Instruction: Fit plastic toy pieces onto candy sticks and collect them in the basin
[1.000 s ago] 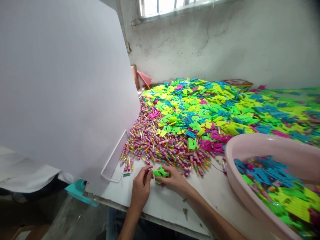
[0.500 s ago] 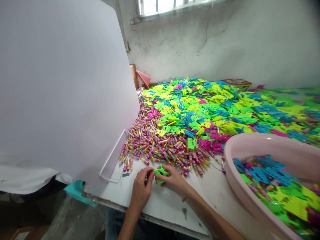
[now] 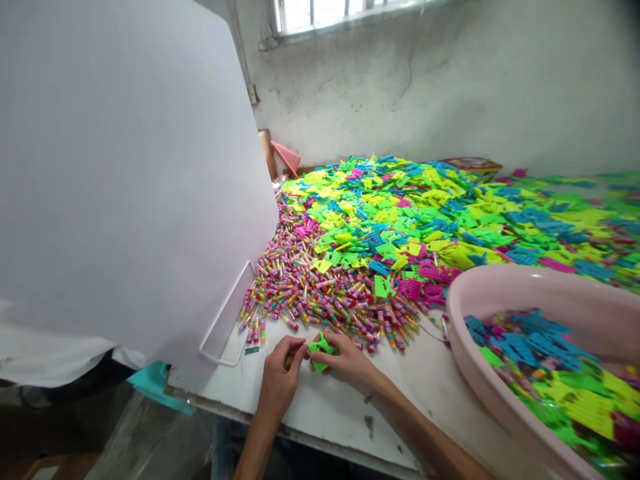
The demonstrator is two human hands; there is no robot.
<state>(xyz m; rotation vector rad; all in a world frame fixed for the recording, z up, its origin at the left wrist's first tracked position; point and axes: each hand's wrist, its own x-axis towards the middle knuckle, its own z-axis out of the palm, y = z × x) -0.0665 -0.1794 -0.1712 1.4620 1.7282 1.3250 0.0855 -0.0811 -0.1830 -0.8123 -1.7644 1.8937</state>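
My right hand (image 3: 347, 362) grips a bright green plastic comb-shaped piece (image 3: 320, 351) just above the white table. Beside it, my left hand (image 3: 281, 375) is closed with thumb and forefinger pinched at the green piece's left side. A small striped tube (image 3: 289, 361) shows partly between the left fingers; most of it is hidden. Right behind both hands lies a heap of small pink, red and yellow striped tubes (image 3: 320, 300). Farther back spreads a large pile of green, yellow, blue and magenta plastic pieces (image 3: 400, 207).
A pink basin (image 3: 465, 333) at the right holds more plastic pieces and tubes. On the left, a large white panel (image 3: 135, 180) with a white wire stand (image 3: 220, 362) rises beside the heap. The table's worn front edge (image 3: 240, 413) runs below my forearms.
My left hand has shifted slightly left, opening a small gap from the green piece. The right hand holds the piece in nearly the same place.
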